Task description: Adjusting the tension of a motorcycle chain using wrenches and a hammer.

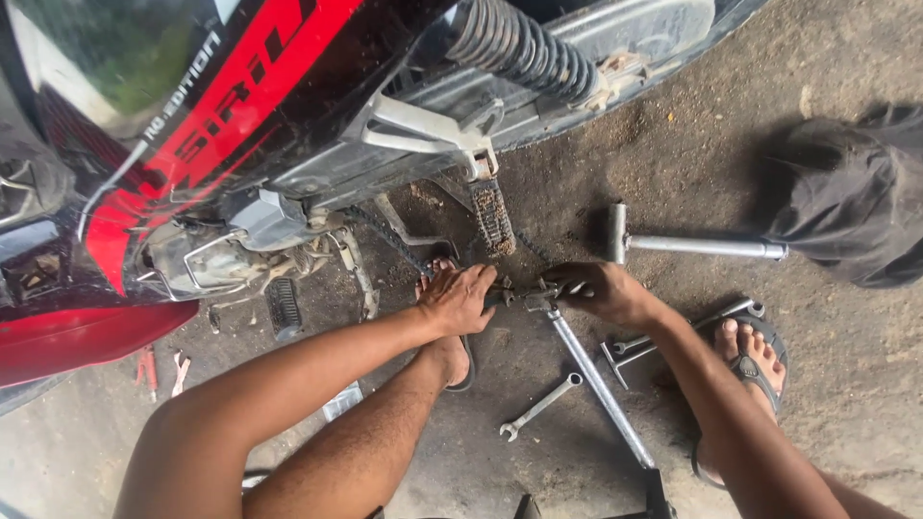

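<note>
I look down at a red and black motorcycle point(192, 125) with its greasy drive chain point(404, 245) hanging below the engine. My left hand point(460, 296) rests on the ground by the chain's lower end, fingers curled over a small metal part. My right hand point(601, 288) grips a small dark tool or chain piece point(527, 296) between the two hands. A long steel bar point(601, 384) runs from that spot toward me. What exactly sits under the fingers is hidden.
A steel T-handle socket wrench point(692, 245) lies on the concrete beyond my right hand. A combination spanner point(538, 406) and smaller wrenches point(663, 336) lie near my sandalled right foot point(755, 360). A dark cloth heap point(856, 202) sits at right. The footpeg point(492, 216) hangs above my hands.
</note>
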